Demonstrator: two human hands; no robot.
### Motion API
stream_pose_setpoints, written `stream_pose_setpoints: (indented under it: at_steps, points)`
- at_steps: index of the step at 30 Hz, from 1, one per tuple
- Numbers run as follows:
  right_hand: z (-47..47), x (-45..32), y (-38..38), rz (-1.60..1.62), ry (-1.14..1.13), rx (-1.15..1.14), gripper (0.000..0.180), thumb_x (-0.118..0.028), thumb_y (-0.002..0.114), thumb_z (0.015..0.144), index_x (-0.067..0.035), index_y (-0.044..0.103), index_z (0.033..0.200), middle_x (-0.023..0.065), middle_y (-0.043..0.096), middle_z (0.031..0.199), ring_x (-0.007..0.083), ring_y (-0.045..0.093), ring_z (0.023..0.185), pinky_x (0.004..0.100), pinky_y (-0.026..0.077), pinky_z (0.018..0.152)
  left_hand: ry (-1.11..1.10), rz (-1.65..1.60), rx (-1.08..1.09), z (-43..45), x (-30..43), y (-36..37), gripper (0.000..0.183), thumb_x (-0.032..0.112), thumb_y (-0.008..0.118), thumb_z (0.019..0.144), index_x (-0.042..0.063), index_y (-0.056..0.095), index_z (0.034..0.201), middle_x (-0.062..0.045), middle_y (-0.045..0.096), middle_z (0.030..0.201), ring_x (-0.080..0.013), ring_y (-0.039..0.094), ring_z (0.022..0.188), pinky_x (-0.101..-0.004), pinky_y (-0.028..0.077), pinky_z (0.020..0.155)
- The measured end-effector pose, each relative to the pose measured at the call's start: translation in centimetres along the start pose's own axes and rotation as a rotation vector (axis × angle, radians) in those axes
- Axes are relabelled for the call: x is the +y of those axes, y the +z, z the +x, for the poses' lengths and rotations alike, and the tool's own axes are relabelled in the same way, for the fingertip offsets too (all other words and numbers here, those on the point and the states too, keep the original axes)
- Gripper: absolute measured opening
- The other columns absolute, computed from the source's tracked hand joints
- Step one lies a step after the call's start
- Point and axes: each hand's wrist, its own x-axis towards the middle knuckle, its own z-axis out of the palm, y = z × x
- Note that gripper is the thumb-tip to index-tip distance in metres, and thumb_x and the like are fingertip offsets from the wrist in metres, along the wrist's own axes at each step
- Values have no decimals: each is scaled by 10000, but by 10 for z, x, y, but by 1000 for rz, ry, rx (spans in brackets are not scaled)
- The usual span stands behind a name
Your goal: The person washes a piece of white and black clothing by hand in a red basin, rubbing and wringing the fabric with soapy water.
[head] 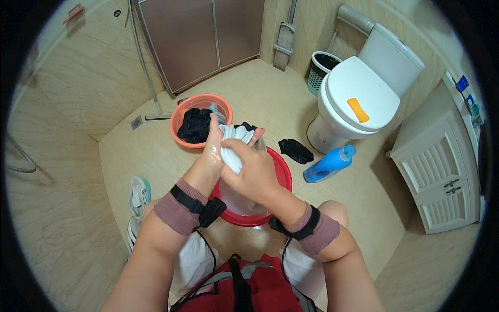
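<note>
A white cloth (234, 154), perhaps a sock, is bunched between my two hands. My left hand (213, 138) holds it from beneath, thumb up and wet, with fingertips showing past its far side. From the right, my right hand (251, 165) grips the same cloth with its fingers closed over it. Both hands are above a red plastic basin (287, 171) that contains cloudy water. Beyond them is an orange plastic basin (230, 109) holding a black garment (195, 125) and a light grey cloth (216, 112). Dark fabric (245, 125) shows partly behind my hands.
A black cloth (296, 151) and a blue detergent bottle (325, 165) are on the floor to the right. The toilet (360, 91) has an orange object (358, 110) on its lid. Around stand a waste bin (315, 80), white cabinet (436, 167), floor squeegee (158, 116) and sneakers (137, 197).
</note>
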Motion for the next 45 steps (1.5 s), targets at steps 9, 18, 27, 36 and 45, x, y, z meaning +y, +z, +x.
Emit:
stream_pose_setpoints:
  at_steps: [9,18,27,36,45]
  points:
    - [21,35,5,-99,106,143,259,-305,678,770,-76,668,890,183,650,717,346,657,661,399,517,589,52,267,-150,31,-4,-42,224,190,492,905,65,602,1055,-83,656,946,-220,654,831,-385,547,762]
    - [7,14,10,-117,9,80,258,-356,692,754,-125,666,864,169,640,704,348,647,626,390,512,562,-23,263,-307,11,0,-40,250,249,464,879,57,617,927,-110,666,848,-257,668,801,-394,559,733]
    - [31,50,4,-76,238,314,272,-365,658,780,-111,680,876,182,658,706,370,657,672,441,513,591,206,237,86,13,-20,-20,232,201,479,928,48,596,1056,-112,666,1005,-244,664,871,-406,542,784]
    - [29,63,1,13,219,386,247,-332,652,818,-93,664,878,199,642,712,391,649,696,445,500,593,205,237,-11,6,-25,-13,275,106,460,885,45,540,1141,-108,633,994,-246,646,881,-415,552,785]
    - [36,72,-33,629,550,-302,634,-418,610,872,-14,407,1316,104,519,1163,170,513,1036,296,420,904,483,407,-158,-10,-15,3,446,421,487,964,79,472,1250,-100,569,1187,-232,571,1097,-415,468,960]
